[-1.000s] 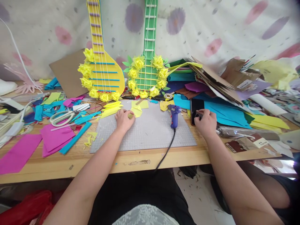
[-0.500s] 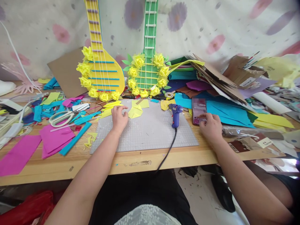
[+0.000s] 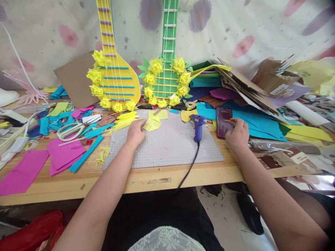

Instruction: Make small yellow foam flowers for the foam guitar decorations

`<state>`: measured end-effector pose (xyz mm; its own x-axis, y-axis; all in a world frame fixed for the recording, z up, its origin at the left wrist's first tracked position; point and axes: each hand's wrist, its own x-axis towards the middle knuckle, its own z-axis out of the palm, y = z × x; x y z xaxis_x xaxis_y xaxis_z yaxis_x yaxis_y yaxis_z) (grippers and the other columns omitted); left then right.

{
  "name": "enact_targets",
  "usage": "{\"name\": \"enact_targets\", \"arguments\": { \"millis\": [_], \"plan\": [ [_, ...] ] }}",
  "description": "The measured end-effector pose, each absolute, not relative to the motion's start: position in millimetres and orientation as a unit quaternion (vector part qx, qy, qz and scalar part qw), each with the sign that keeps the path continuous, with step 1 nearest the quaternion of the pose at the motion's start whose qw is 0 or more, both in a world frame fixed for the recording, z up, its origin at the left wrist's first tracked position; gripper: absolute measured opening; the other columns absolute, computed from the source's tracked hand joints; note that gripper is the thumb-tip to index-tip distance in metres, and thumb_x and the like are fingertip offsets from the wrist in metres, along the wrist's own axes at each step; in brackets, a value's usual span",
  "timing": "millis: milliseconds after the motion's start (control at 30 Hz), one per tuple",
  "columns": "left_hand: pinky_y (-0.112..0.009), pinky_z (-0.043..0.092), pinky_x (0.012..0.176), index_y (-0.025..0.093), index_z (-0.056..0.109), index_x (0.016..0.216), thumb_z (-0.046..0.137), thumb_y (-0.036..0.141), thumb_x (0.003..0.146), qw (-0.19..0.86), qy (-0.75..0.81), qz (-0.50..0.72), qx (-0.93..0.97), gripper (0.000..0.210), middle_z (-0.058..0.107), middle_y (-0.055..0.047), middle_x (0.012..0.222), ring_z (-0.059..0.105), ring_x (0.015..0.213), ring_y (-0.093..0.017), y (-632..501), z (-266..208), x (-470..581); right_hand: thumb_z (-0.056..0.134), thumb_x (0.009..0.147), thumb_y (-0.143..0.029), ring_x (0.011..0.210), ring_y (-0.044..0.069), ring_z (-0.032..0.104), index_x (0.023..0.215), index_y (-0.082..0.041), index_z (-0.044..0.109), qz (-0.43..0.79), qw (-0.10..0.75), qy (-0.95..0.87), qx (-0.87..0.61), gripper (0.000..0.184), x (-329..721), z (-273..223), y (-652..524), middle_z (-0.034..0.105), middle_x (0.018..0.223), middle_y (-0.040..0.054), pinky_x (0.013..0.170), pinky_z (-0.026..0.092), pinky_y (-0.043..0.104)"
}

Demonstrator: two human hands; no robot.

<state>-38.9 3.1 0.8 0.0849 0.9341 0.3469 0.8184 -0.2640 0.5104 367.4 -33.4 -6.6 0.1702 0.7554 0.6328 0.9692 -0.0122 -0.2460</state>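
Head view: left hand (image 3: 136,133), finger and thumb parted, is just beside folded yellow paper (image 3: 153,123); right hand (image 3: 238,134), fingers loosely spread, overlaps the smartphone (image 3: 223,120).

Whitish top (image 3: 166,240) (floral, lacy), black lower garment (image 3: 154,209), 2 bare hands (image 3: 136,133) (image 3: 238,134)
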Motion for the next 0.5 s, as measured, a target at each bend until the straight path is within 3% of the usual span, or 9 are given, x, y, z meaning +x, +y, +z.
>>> {"name": "enact_targets", "arguments": {
  "millis": [500],
  "plan": [
    [-0.035, 0.042, 0.092, 0.02, 0.06, 0.099, 0.04, 0.0, 0.062, 0.087, 0.605, 0.367, 0.701, 0.047, 0.065, -0.004, 0.098, 0.056, 0.098, -0.019, 2.1, -0.4, -40.8, 0.039, 0.06, -0.006, 0.101, 0.028, 0.047, 0.101, -0.019, 0.047, -0.143, 0.262, -0.604, -0.739, 0.044, 368.7, -11.3, -39.0, 0.064, 0.099, 0.009, 0.083, 0.036, 0.04]
  ]
}}
